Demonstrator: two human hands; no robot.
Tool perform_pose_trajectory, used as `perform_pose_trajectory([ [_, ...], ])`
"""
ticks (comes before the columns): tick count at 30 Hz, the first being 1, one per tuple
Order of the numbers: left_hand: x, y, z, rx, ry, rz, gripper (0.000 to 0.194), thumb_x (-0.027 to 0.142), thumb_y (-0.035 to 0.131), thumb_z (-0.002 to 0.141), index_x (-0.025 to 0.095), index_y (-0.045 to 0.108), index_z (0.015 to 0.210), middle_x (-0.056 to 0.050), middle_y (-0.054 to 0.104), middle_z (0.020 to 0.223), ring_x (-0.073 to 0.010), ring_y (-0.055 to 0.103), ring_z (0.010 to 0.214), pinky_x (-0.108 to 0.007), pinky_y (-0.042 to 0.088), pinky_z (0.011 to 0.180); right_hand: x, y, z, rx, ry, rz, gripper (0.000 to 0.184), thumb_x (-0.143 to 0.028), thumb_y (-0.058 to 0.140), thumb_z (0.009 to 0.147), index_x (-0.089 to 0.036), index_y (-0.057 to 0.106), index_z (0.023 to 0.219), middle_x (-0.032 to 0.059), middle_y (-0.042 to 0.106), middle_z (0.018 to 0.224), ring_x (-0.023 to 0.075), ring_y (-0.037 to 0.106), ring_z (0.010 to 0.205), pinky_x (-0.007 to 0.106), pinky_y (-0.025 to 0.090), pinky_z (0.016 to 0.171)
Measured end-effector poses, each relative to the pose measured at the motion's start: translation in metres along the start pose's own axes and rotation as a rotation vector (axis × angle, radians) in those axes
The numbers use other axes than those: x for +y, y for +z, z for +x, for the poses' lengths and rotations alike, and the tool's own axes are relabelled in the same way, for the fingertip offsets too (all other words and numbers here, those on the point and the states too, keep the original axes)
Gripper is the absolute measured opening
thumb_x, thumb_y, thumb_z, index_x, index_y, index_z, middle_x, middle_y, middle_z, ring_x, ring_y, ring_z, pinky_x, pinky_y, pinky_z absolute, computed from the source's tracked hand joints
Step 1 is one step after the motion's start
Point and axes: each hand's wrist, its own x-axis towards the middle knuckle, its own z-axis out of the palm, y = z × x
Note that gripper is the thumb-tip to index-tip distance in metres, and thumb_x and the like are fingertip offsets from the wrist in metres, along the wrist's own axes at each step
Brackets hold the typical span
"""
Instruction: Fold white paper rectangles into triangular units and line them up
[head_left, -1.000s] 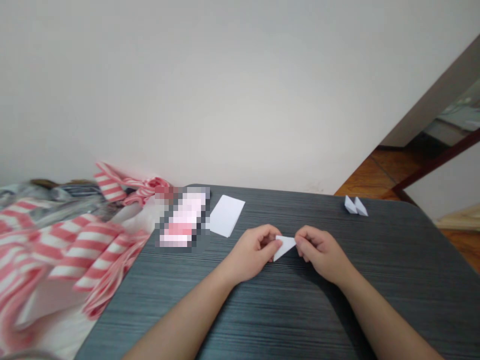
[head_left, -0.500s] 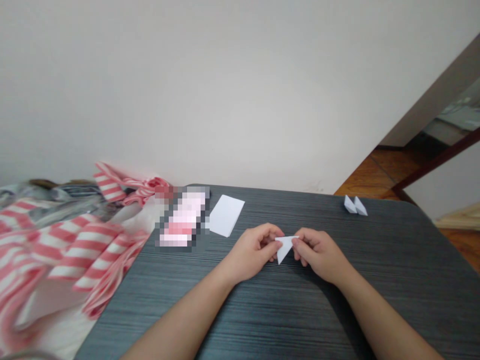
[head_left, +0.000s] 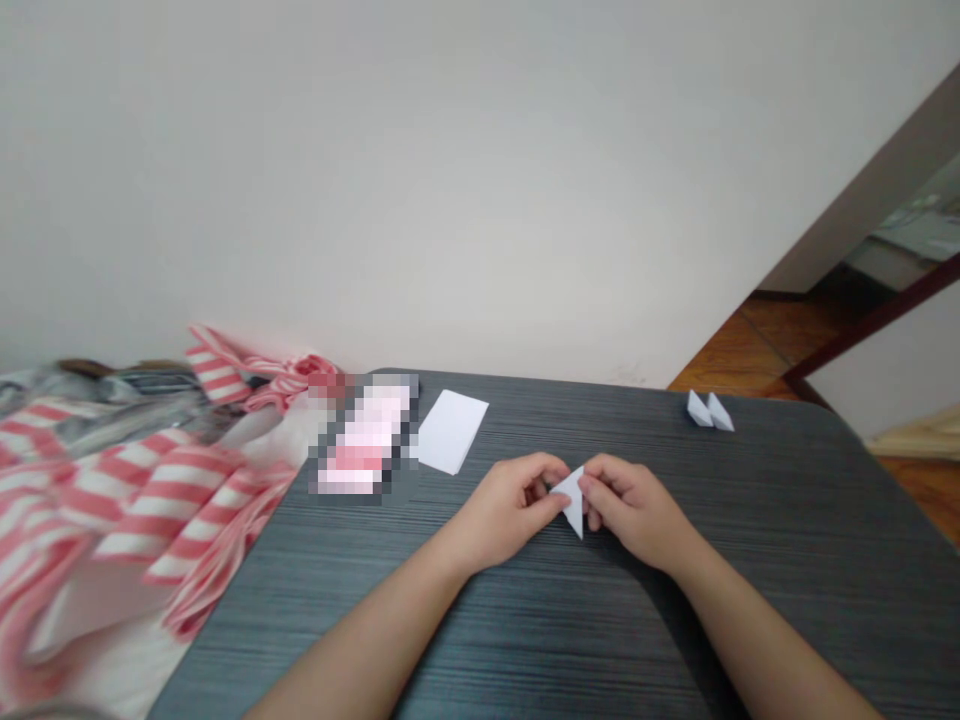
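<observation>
Between my hands is a small folded piece of white paper (head_left: 574, 503), roughly triangular, with one point up and one pointing down toward me. My left hand (head_left: 517, 508) pinches its left side between thumb and fingers. On the opposite side, my right hand (head_left: 630, 505) grips the upper right edge, thumb on top. Both hands are just above the dark table, and the fingers behind the paper are partly hidden. A stack of white paper sheets (head_left: 453, 432) lies beyond my left hand. Two folded white paper pieces (head_left: 709, 411) stand side by side near the far right edge.
A pixelated pinkish object (head_left: 367, 435) lies at the left of the dark wood-grain table (head_left: 480, 640). Red-and-white striped cloth (head_left: 176, 500) is heaped left of the table. A pale wall (head_left: 480, 180) rises behind; tiled floor (head_left: 739, 345) shows at right.
The folded paper has been turned between my fingers: its flat top edge now slants, with a point upward. My hands have shifted slightly closer together.
</observation>
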Motion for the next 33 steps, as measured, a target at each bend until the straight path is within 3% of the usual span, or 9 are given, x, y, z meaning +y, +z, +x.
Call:
perform_pose_trajectory([
  [11,-0.0038,0.0013,0.0006,0.0,-0.045,-0.059,0.014,0.027,0.062,0.087,0.017,0.064,0.097,0.0,0.062,0.076,-0.0114,0.056,0.063,-0.022,0.043,0.058,0.0044,0.0006,-0.0023,-0.085,-0.033,0.096,0.009,-0.023,0.055,0.092,-0.018,0.062,0.088,-0.0012,0.063,0.067,0.0122,0.058,0.059,0.023,0.045,0.06],
  [16,-0.0013,-0.0018,0.0015,0.061,0.046,0.082,0.012,0.028,0.064,0.087,0.017,0.066,0.088,-0.001,0.06,0.083,-0.0117,0.055,0.068,-0.022,0.042,0.062,0.0019,0.0013,-0.0016,-0.072,-0.02,0.121,0.007,-0.021,0.057,0.091,-0.017,0.062,0.088,-0.0025,0.061,0.065,0.0101,0.055,0.055,0.021,0.042,0.055],
  [21,0.0022,-0.0032,0.0012,0.046,0.134,0.218,0.012,0.028,0.064,0.089,0.018,0.071,0.087,0.0,0.055,0.074,-0.0135,0.052,0.073,-0.023,0.039,0.067,0.0011,0.0019,-0.0013,-0.069,-0.012,0.156,0.008,-0.024,0.059,0.092,-0.017,0.06,0.087,-0.0024,0.061,0.065,0.0091,0.051,0.053,0.02,0.039,0.051],
  [33,0.0015,-0.0028,-0.0007,-0.005,0.124,0.128,0.016,0.029,0.063,0.089,0.018,0.071,0.097,-0.001,0.059,0.082,-0.0133,0.055,0.075,-0.024,0.043,0.068,0.0042,0.0021,-0.0013,-0.061,-0.027,0.211,0.007,-0.024,0.06,0.092,-0.018,0.06,0.088,-0.0016,0.062,0.067,0.0099,0.053,0.056,0.021,0.04,0.052],
])
